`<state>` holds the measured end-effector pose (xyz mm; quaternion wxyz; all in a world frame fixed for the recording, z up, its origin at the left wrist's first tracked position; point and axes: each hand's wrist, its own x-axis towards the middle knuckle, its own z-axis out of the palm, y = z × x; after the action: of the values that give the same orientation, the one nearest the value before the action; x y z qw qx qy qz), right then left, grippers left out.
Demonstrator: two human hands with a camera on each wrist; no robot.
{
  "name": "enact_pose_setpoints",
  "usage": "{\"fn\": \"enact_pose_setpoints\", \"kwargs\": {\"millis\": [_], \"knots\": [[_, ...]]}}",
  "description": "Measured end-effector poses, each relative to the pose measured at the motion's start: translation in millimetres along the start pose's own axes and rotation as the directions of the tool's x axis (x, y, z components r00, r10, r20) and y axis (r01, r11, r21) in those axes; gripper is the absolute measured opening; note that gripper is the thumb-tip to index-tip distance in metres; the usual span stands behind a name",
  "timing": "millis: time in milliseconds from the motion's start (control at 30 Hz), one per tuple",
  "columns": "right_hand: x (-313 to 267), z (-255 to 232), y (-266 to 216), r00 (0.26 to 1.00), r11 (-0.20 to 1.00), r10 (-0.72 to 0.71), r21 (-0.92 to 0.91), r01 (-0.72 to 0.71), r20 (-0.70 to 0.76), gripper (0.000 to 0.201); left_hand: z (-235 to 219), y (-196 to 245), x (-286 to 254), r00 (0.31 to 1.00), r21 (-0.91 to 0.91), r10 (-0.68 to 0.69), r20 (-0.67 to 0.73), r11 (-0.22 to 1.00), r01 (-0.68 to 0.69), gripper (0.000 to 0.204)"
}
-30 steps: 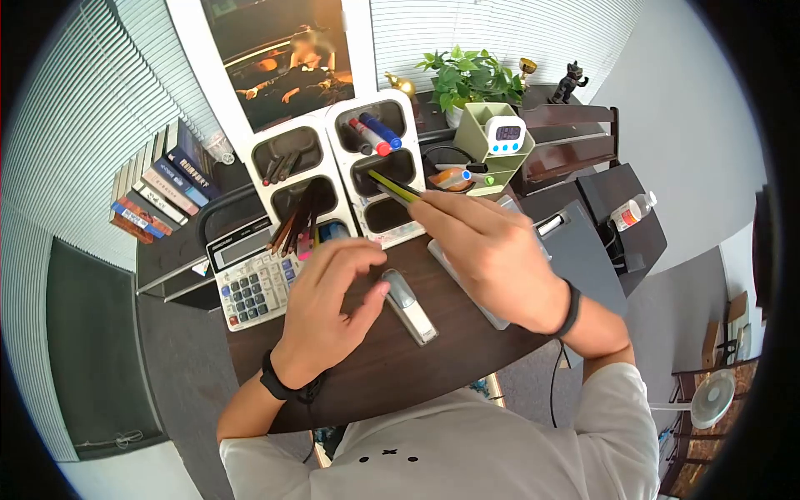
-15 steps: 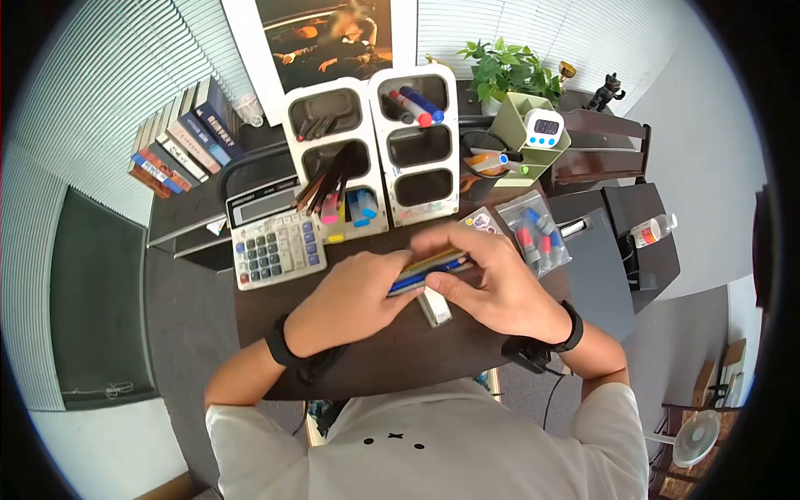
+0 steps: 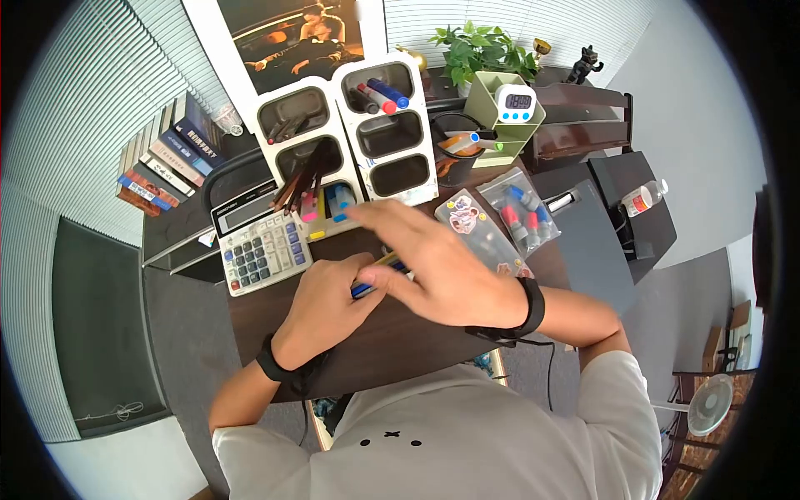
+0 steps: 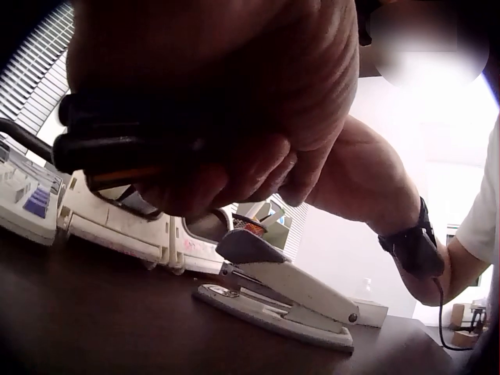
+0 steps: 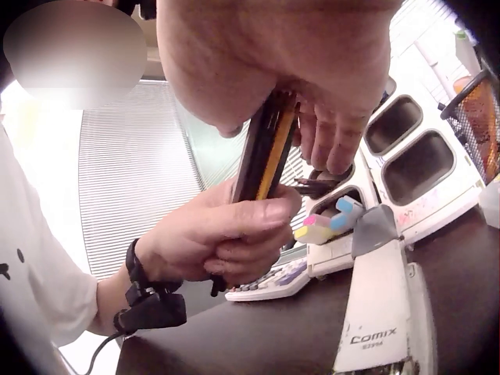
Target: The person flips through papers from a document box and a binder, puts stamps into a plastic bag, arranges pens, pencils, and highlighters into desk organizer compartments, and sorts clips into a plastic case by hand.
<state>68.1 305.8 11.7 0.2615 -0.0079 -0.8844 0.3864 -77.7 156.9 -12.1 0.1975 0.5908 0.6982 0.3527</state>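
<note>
My left hand (image 3: 325,304) grips a bundle of pencils (image 5: 269,148), some yellow, some blue and some dark, with the thumb laid along it in the right wrist view. Over the other end of the bundle spreads my right hand (image 3: 454,275); its fingers are extended and its thumb overlaps the pencils in the head view. A white-and-grey stapler (image 4: 281,289) lies on the table below both hands, mostly hidden from the head view. Beyond the hands stand two white organizers: the left one (image 3: 335,125) holds pencils and highlighters (image 3: 337,200), the right one (image 3: 408,196) markers in its far compartment.
A calculator (image 3: 267,250) lies at the left. On the right are a sticker-covered clear case (image 3: 483,233) and a plastic bag of markers (image 3: 521,208). Farther back stand a mesh pen cup (image 3: 457,171), a green holder with a timer (image 3: 515,102) and a plant (image 3: 483,54).
The pencils came out of the right organizer in my right hand, and my left hand took hold of them. My right fingers have since straightened over the bundle.
</note>
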Motion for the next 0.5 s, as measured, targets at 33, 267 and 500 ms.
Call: {"fn": "enact_pose_setpoints", "kwargs": {"millis": [33,267,500], "knots": [[-0.8,4.3,0.3,0.999,0.999,-0.032,0.000,0.032,0.023,0.058,1.7,-0.7,-0.3,1.000,-0.015,-0.010,-0.010,1.000,0.010,0.023],[-3.5,0.3,-4.8,0.993,0.998,0.003,-0.069,0.005,0.116,0.045,5.0,-10.8,-5.4,0.998,0.087,0.032,-0.060,0.996,-0.027,0.026],[0.2,12.3,-17.2,0.990,0.984,-0.134,0.129,0.126,0.049,0.022,25.6,-27.7,-16.4,0.992,-0.360,0.024,-0.121,0.931,-0.067,0.024]]}}
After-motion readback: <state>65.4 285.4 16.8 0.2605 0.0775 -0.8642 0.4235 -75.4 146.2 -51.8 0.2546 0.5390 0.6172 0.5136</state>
